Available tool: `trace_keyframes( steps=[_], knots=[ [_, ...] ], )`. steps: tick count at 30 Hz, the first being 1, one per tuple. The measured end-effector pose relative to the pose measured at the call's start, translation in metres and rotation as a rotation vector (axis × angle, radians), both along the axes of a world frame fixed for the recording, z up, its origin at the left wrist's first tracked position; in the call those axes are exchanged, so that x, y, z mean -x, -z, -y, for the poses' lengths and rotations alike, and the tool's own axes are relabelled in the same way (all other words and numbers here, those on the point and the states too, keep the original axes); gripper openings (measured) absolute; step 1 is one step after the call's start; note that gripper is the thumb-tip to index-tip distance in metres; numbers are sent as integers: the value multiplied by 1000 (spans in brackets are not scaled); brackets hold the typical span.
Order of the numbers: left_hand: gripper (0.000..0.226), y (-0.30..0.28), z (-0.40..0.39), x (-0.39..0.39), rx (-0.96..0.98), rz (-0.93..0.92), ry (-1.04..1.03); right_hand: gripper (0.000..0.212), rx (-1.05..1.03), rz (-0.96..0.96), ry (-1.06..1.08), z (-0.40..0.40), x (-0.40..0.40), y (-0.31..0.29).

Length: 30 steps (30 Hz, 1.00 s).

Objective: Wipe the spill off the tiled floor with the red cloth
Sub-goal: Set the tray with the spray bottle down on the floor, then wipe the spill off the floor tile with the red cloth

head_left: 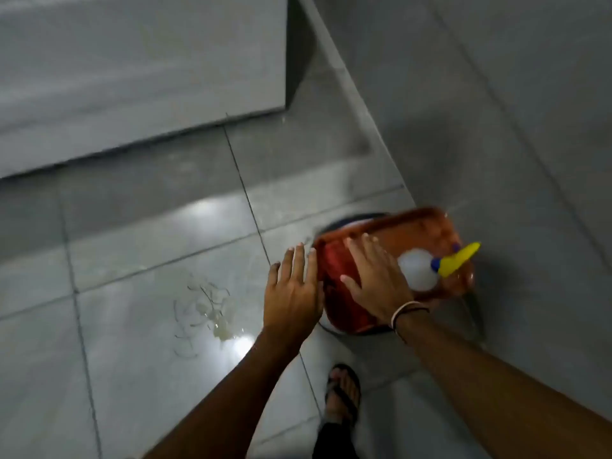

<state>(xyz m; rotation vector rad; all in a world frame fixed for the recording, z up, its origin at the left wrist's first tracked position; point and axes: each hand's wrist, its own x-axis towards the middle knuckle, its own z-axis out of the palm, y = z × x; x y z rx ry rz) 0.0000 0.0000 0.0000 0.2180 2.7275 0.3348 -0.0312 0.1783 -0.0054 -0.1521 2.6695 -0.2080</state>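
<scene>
A spill of pale, yellowish liquid is seen on the grey tiled floor, left of centre and near the viewer, with thin curved streaks around it and a bright reflection just to its right. To the right of the spill, an orange-brown tray is seen resting on a low round stand whose dark rim shows at its far edge and near edge; the picture is blurred there. The red cloth is found lying in the left part of the tray. A white spray bottle with a blue collar and a yellow nozzle is laid in the tray's right part, the nozzle pointing to the far right.

The left hand is held flat with the fingers stretched out and close together, just beside the tray's left edge; nothing is gripped by it. The right hand is spread open, palm down, over the red cloth, with thin bands worn at the wrist; whether the cloth is touched cannot be told.

A foot in a dark sandal is seen on the floor at the near edge. A pale grey cabinet side fills the far left, and a grey wall rises on the right.
</scene>
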Motion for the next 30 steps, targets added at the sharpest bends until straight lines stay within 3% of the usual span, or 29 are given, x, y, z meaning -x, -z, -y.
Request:
trace_keyframes(
  steps=[5, 9, 13, 16, 19, 22, 26, 30],
  knots=[
    [67, 114, -23, -28, -23, 32, -24, 72, 82, -68, -38, 1, -19, 107],
    [65, 149, -24, -38, -85, -51, -17, 65, 187, -155, 52, 11, -27, 145],
    [67, 140, -4, -47, -81, -90, -18, 54, 290, -233, 241, 21, -29, 139],
    [67, 120, 50, -69, -68, -74, -77, 63, 408, -290, 395, 48, -35, 103],
    [65, 116, 131, -102, -3, -80, -160, 63, 532, -324, 344, 98, -55, 76],
    [67, 144, 223, -142, 77, -50, -293, 63, 614, -269, 313, 161, -81, 93],
    [76, 226, 342, -204, 203, 23, -434, 61, 644, -231, 432, 227, -111, 198],
    [74, 321, 416, -255, 219, 18, -527, 60, 540, -210, 529, 240, -105, 319]
  ],
)
